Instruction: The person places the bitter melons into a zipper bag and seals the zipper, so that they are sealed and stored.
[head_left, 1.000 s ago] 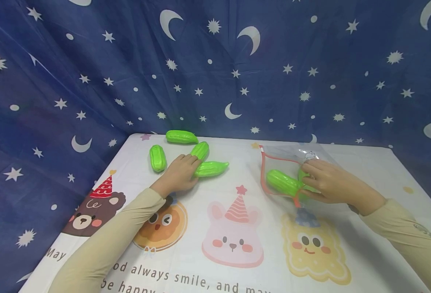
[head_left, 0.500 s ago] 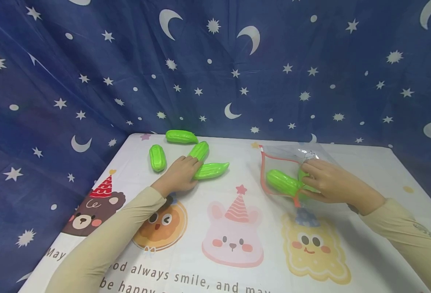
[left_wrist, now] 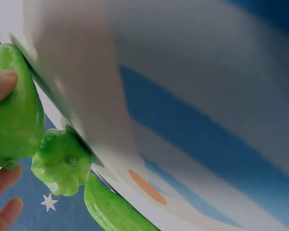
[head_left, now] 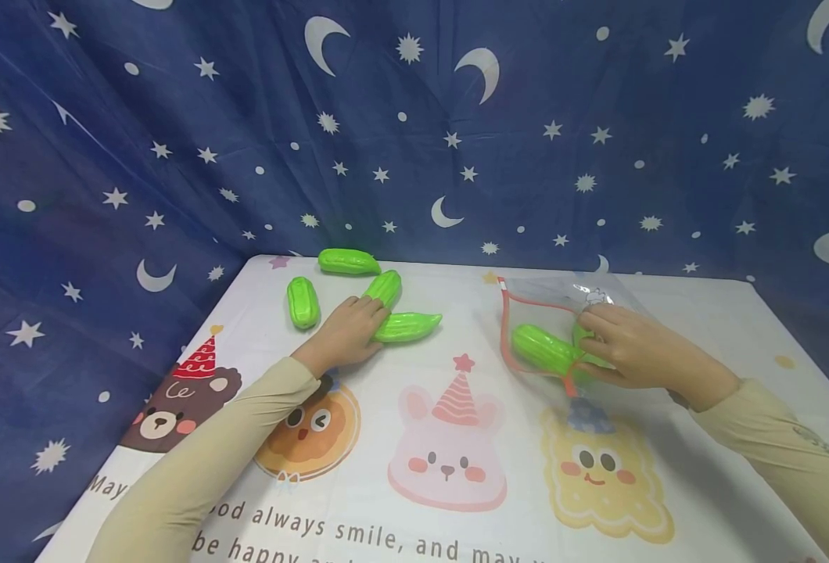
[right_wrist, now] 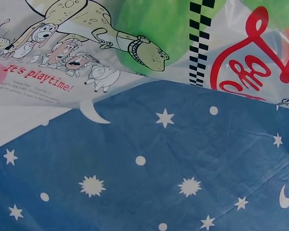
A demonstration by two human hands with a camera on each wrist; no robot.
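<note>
My left hand point(head_left: 344, 332) grips the left end of a glossy green ribbed toy cucumber point(head_left: 410, 327) on the table. In the left wrist view its thumb point(left_wrist: 2, 84) lies along that cucumber point(left_wrist: 19, 120), fingertips round the far side. Right beside the fingers is a second cucumber point(head_left: 385, 288), slanting backward and partly covered by the hand. My right hand point(head_left: 629, 344) pinches the upper edge of a clear plastic bag point(head_left: 506, 324) with red trim. Inside the bag lies a cucumber point(head_left: 543, 349), with more green half hidden behind the fingers. Cartoon print covers the bag point(right_wrist: 53, 86) in the right wrist view.
Two more cucumbers lie at the back left, one upright to the view point(head_left: 303, 303) and one sideways point(head_left: 349, 262) near the rear edge. The white cartoon-printed tablecloth point(head_left: 450, 539) ends at a blue star-and-moon curtain point(head_left: 386, 125).
The cucumber under my left hand turned a little and its right tip shifted slightly rightward between the first frames. My right hand and the bag have stayed in place.
</note>
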